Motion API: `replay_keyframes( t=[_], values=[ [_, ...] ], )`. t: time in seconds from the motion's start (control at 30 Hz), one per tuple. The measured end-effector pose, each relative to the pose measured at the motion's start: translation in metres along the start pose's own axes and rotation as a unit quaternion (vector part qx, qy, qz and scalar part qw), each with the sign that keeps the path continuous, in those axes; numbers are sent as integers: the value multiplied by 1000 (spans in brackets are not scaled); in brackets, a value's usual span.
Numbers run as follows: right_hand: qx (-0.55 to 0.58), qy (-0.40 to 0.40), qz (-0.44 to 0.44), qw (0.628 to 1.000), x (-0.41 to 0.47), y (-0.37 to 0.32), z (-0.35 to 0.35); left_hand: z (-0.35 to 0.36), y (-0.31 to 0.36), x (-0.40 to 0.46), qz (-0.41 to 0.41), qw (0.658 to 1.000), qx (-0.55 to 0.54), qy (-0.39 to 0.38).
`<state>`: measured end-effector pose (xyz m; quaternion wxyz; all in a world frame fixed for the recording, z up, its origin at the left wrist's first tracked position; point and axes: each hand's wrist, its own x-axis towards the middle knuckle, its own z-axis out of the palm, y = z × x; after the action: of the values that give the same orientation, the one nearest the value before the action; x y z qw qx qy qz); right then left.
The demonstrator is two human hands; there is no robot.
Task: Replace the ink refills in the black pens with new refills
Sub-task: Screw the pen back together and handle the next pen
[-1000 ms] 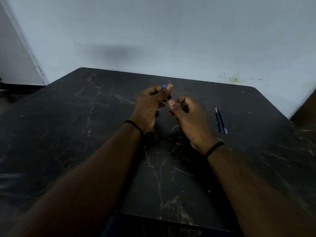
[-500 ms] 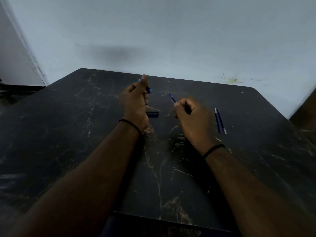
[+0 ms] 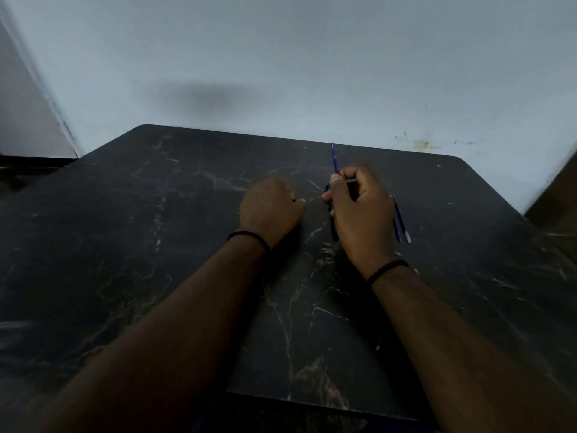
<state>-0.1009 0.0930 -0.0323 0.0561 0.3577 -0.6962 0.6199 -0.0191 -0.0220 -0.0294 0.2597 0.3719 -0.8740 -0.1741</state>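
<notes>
Moved since half a second ago: left hand (image 3: pixel 270 210) down from the air to the dark marbled table (image 3: pixel 156 245), knuckles up; right hand (image 3: pixel 359 214) swung so the blue refill (image 3: pixel 335 160) now points away toward the wall instead of up-left; small black pen piece seen then between the hands no longer visible.
Right hand state: clenched round the blue refill, tip end sticking out past the fingers; a dark stick-like shape (image 3: pixel 333 228) along the inner edge of the same hand, probably a black pen barrel, held or merely lying beneath, cannot tell which.
Left hand state: curled into a loose fist on the table; contents hidden by the back of the hand, so holding something or empty cannot be told.
Spare refills (image 3: pixel 401 223): two thin blue sticks lying on the table just beside the right hand's outer edge, partly covered by it, long axes running toward and away from the person, slightly slanted.
Key relation: refill's long axis roughly in line with the dark shape below it; right hand far nearer to both, and to the spares; left hand near, across a narrow gap of bare table.
Likely step: old refill out, ready for setting aside, judged from the grip alone.
Hard to make out: motion blur on both hands; dim light; dark parts lost against the dark top.
</notes>
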Motion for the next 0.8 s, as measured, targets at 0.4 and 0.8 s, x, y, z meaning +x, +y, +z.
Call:
replay_keyframes(
  t=[0.4, 0.8],
  values=[
    [-5, 29, -22, 999, 2, 1, -1, 0, 7, -4, 39, 994, -82, 53],
    [67, 98, -58, 991, 4, -6, -6, 6, 23, -17, 224, 945, -229, -70]
  ],
)
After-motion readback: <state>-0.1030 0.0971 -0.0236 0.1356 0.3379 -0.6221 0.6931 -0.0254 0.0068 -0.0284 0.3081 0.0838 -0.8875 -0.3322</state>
